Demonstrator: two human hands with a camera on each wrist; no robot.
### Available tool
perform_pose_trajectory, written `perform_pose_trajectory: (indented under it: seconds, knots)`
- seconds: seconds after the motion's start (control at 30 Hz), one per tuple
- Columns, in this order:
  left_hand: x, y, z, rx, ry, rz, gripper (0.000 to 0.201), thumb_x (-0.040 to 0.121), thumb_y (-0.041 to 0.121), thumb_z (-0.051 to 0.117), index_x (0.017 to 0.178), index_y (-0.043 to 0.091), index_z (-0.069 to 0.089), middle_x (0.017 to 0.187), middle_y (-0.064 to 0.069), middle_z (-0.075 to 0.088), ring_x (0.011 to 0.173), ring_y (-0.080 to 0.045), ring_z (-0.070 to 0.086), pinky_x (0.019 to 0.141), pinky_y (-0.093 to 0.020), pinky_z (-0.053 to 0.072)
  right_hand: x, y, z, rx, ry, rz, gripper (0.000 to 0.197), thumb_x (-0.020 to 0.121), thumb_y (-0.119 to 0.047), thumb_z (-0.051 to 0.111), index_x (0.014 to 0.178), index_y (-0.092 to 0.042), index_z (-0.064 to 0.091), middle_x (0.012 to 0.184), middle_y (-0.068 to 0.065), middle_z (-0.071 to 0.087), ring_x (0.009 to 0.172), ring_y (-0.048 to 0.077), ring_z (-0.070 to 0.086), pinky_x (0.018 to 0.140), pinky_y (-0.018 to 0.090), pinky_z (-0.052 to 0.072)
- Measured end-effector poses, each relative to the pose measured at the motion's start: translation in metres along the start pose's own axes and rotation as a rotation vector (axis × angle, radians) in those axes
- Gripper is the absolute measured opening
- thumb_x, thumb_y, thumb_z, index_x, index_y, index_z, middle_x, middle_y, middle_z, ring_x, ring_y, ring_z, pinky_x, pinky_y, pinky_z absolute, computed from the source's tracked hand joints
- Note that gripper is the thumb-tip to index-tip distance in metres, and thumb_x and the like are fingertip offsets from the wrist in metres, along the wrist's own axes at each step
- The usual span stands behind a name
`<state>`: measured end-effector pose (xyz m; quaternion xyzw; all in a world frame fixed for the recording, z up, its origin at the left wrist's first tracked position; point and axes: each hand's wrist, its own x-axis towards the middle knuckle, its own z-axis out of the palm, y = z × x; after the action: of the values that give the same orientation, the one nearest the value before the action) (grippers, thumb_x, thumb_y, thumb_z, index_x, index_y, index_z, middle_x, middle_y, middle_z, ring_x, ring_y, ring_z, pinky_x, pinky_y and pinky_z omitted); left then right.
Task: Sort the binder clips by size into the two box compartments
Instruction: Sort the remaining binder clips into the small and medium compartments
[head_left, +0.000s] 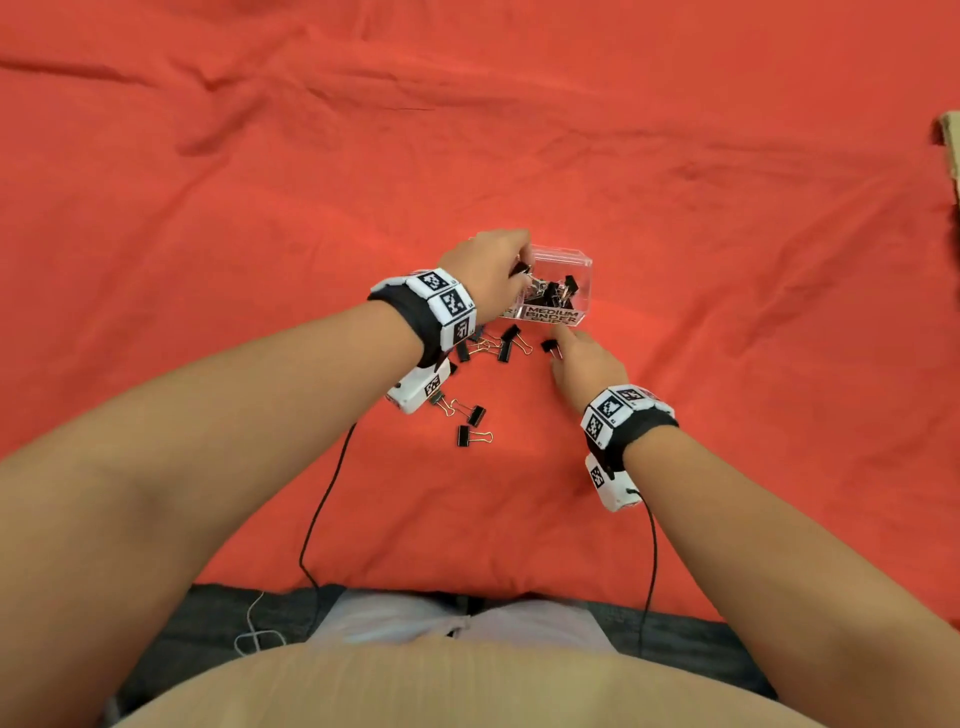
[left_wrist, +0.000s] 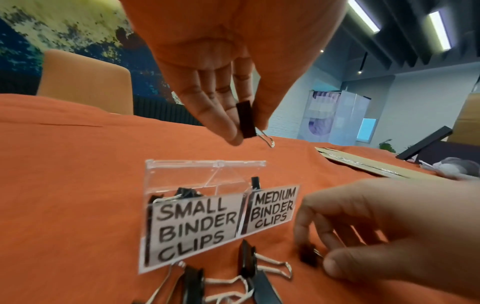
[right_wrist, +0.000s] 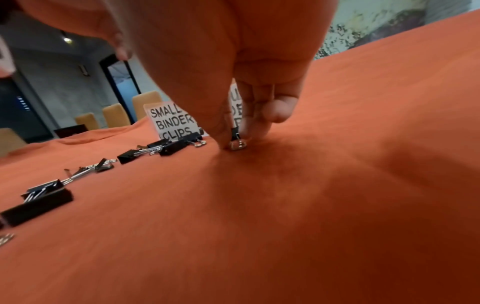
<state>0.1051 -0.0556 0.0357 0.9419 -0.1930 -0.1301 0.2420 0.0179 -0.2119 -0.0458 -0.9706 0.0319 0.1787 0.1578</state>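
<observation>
Orange cloth covers the table, where loose binder clips lie near the clear two-compartment box. Left hand pinches a black clip above the box; best release it only once squarely over the matching labelled side, low enough not to bounce. Right hand, just in front of the box, pinches a small clip touching the cloth.
</observation>
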Motion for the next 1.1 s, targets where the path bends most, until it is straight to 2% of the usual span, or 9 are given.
perform_pose_trajectory:
  seconds: [0.1,0.3,0.53,0.63,0.7,0.83,0.9,1.0,1.1]
  knots:
    - [0.018,0.015,0.007,0.08,0.0,0.03,0.014,0.09,0.024,0.057,0.104,0.019,0.056,0.099,0.002,0.058,0.095,-0.024,0.058,0.073,-0.034,0.044,-0.01,0.01,0.006,0.023,0.03,0.047,0.022,0.09,-0.02,0.049,0.111,-0.011,0.047,0.114,0.016,0.047,0.093,0.038,0.058,0.066,0.042,0.045]
    - [0.042,0.029,0.036,0.115,-0.093,0.012,0.014,0.09,0.018,0.059,0.103,0.014,0.056,0.112,-0.008,0.061,0.099,-0.03,0.06,0.081,-0.041,0.052,-0.025,0.028,0.013,0.242,0.054,0.012,0.019,0.082,-0.011,0.06,0.099,-0.006,0.053,0.104,0.015,0.052,0.091,0.033,0.055,0.081,0.037,0.046]
    - [0.046,0.023,0.058,0.318,-0.306,0.033,0.027,0.087,0.003,0.056,0.112,0.011,0.063,0.109,-0.013,0.064,0.1,-0.033,0.064,0.089,-0.047,0.054,-0.018,0.03,-0.029,0.589,0.282,0.131,0.008,0.081,-0.007,0.064,0.088,-0.01,0.063,0.063,-0.013,0.049,0.066,0.015,0.051,0.067,0.026,0.043]
    - [0.043,0.013,0.056,0.265,-0.245,0.018,0.032,0.087,0.002,0.052,0.115,0.012,0.063,0.111,-0.015,0.062,0.101,-0.033,0.063,0.087,-0.047,0.055,-0.005,0.022,-0.061,0.602,0.38,0.117,0.011,0.082,-0.008,0.061,0.09,-0.013,0.065,0.069,-0.004,0.057,0.067,0.013,0.053,0.07,0.024,0.045]
    - [0.035,0.007,0.047,0.204,-0.176,0.017,0.04,0.086,0.0,0.05,0.123,0.014,0.059,0.122,-0.012,0.06,0.115,-0.031,0.054,0.096,-0.046,0.049,0.007,0.012,-0.074,0.581,0.395,0.07,0.016,0.081,-0.007,0.059,0.093,-0.014,0.065,0.077,0.0,0.062,0.069,0.012,0.054,0.071,0.023,0.046]
    - [0.003,-0.01,0.031,0.091,-0.07,-0.02,0.042,0.087,-0.002,0.047,0.124,0.017,0.056,0.13,-0.007,0.052,0.127,-0.027,0.039,0.106,-0.046,0.038,0.029,-0.01,-0.076,0.441,0.299,-0.003,0.015,0.083,-0.006,0.057,0.094,-0.012,0.065,0.078,-0.001,0.061,0.072,0.013,0.055,0.069,0.02,0.042]
    - [-0.018,-0.021,0.028,0.047,-0.027,-0.039,0.037,0.089,0.001,0.045,0.121,0.017,0.057,0.125,-0.007,0.053,0.123,-0.026,0.041,0.104,-0.046,0.039,0.036,-0.016,-0.069,0.332,0.228,-0.013,0.016,0.083,-0.006,0.055,0.093,-0.013,0.065,0.082,0.005,0.064,0.074,0.021,0.058,0.071,0.028,0.049]
    - [-0.046,-0.039,0.029,0.008,-0.039,-0.081,0.029,0.093,0.006,0.044,0.114,0.016,0.059,0.117,-0.005,0.055,0.115,-0.024,0.046,0.1,-0.042,0.042,0.038,-0.017,-0.062,0.187,0.137,-0.007,0.02,0.086,-0.008,0.053,0.101,-0.011,0.067,0.106,0.015,0.063,0.098,0.029,0.058,0.087,0.036,0.047]
    - [-0.073,-0.056,0.037,-0.007,-0.117,-0.113,0.023,0.091,0.01,0.045,0.105,0.017,0.062,0.111,-0.005,0.056,0.108,-0.024,0.049,0.095,-0.043,0.046,0.028,-0.021,-0.055,0.135,0.22,-0.085,0.023,0.088,-0.009,0.052,0.107,-0.007,0.065,0.117,0.017,0.055,0.115,0.032,0.045,0.102,0.036,0.034]
